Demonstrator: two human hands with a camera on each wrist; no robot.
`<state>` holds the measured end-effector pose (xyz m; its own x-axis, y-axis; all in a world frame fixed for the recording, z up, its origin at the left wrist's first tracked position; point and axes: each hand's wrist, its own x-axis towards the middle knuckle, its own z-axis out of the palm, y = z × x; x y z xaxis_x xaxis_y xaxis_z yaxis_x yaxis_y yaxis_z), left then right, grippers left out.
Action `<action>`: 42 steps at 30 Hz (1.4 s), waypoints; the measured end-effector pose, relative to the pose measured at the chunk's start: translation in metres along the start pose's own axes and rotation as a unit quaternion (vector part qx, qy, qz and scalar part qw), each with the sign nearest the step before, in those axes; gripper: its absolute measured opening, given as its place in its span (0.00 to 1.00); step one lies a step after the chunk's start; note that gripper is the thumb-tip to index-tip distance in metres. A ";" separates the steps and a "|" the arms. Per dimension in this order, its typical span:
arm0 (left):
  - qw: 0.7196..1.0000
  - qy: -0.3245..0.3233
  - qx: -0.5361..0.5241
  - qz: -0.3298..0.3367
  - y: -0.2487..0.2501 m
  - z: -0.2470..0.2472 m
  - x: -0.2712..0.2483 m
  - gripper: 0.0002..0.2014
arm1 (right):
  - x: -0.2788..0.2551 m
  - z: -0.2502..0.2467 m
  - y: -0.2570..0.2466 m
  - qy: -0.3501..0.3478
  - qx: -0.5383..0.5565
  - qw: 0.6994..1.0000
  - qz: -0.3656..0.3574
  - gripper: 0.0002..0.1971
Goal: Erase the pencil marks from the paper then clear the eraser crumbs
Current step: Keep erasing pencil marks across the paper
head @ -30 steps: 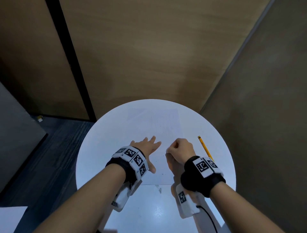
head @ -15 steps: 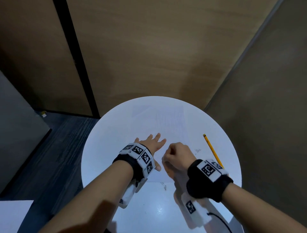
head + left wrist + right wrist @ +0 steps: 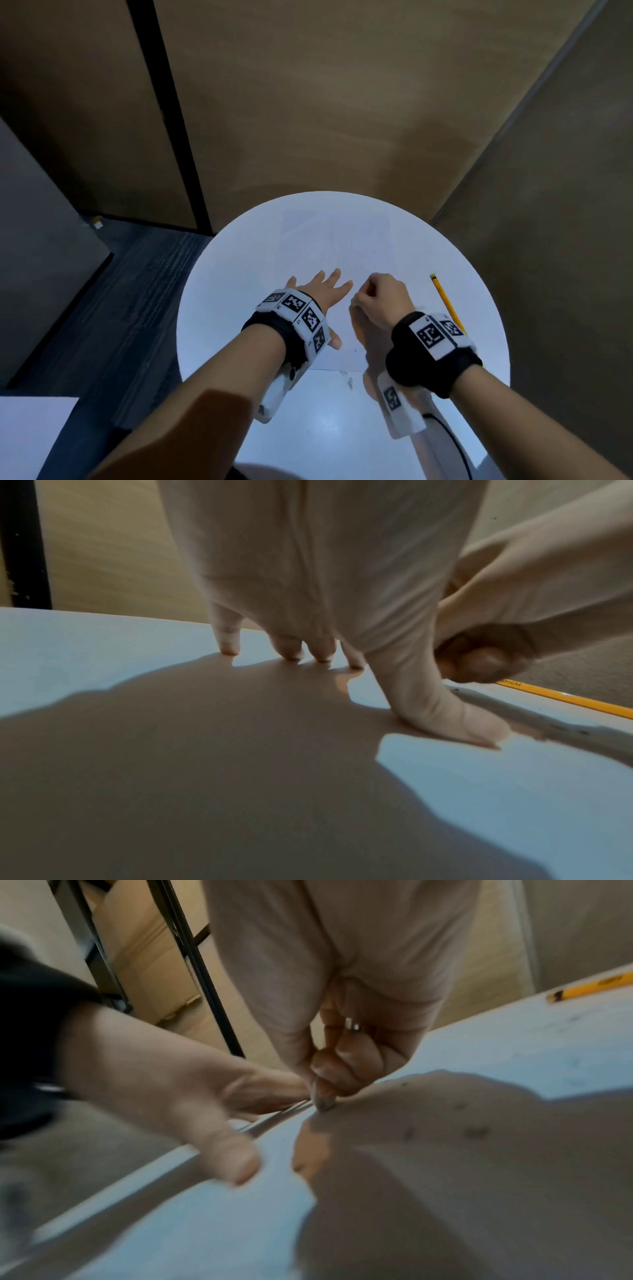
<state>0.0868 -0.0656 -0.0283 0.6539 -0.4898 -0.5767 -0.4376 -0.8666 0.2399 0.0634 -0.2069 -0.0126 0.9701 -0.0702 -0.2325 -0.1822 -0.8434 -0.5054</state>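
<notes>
Paper pinned flat by the spread left hand.
Right hand, at its 3 o'clock, pinches a small eraser; hard rubbing could crumple the sheet.

You are in what looks like an office corner: a small round white table stands against plain wood-panelled walls, over dark carpet flooring, with a pencil on it.

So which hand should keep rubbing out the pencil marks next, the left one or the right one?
Probably the right hand. It is curled over the paper and pinches something small, likely the eraser, down on the sheet. The left hand lies flat with fingers spread, holding the paper in place.
</notes>
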 end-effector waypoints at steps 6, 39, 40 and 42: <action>1.000 0.000 -0.002 -0.001 0.001 0.000 0.000 0.56 | -0.006 0.004 0.001 -0.077 -0.030 0.996 -0.041 0.03; 1.000 0.025 -0.016 -0.002 -0.001 0.007 0.000 0.58 | 0.001 0.002 -0.007 -0.038 -0.046 0.995 -0.081 0.07; 1.000 0.024 -0.019 -0.002 0.000 0.005 0.000 0.58 | -0.005 0.005 -0.006 -0.074 -0.053 0.991 -0.095 0.06; 0.999 0.027 -0.025 -0.005 -0.001 0.005 0.002 0.60 | -0.014 0.006 -0.005 -0.145 -0.068 0.980 -0.117 0.03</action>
<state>0.0850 -0.0654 -0.0333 0.6914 -0.4840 -0.5364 -0.3999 -0.8747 0.2737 0.0501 -0.1988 -0.0117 0.8928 0.2719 -0.3590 0.0826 -0.8825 -0.4630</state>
